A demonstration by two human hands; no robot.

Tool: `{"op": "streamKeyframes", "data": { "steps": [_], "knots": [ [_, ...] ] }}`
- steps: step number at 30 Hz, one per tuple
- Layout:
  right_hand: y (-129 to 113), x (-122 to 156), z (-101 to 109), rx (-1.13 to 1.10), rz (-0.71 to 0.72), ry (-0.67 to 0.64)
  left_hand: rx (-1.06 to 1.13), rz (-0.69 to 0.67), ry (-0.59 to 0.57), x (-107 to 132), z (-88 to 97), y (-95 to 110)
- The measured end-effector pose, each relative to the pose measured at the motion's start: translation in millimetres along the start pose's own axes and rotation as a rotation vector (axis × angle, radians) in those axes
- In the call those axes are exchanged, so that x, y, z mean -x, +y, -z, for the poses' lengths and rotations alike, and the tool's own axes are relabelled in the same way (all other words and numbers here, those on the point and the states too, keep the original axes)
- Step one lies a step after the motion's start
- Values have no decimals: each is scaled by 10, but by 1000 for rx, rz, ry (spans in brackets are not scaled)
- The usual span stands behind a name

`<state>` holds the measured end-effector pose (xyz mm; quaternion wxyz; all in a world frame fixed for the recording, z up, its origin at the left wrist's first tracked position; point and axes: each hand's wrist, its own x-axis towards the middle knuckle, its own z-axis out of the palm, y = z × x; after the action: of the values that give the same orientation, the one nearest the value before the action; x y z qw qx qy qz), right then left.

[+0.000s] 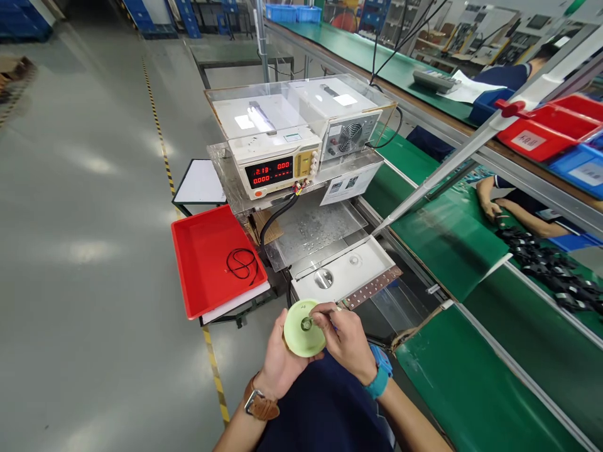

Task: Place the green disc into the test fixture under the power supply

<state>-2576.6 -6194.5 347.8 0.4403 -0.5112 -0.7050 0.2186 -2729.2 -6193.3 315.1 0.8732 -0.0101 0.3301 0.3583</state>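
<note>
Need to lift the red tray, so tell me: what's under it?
A white panel shows past its near edge, with a black frame below. The red tray covers the rest, so anything else underneath cannot be seen.

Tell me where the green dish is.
Below centre in the head view, the green dish rests in the left hand, the right hand over its right side.

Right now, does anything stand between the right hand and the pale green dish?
Nothing visible does. The right hand is at the pale green dish, its fingers reaching over the rim toward the center, while the left hand holds it from the opposite side.
</note>
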Motion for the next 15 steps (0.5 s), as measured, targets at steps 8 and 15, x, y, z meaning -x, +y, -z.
{"op": "streamKeyframes", "data": {
  "steps": [8,15],
  "knots": [
    [-7,31,-42,44,-51,-15,10,39,47,-10,-19,-31],
    [-4,34,-8,-106,-174,2,-6,28,35,11,-20,-22]
  ]
}}
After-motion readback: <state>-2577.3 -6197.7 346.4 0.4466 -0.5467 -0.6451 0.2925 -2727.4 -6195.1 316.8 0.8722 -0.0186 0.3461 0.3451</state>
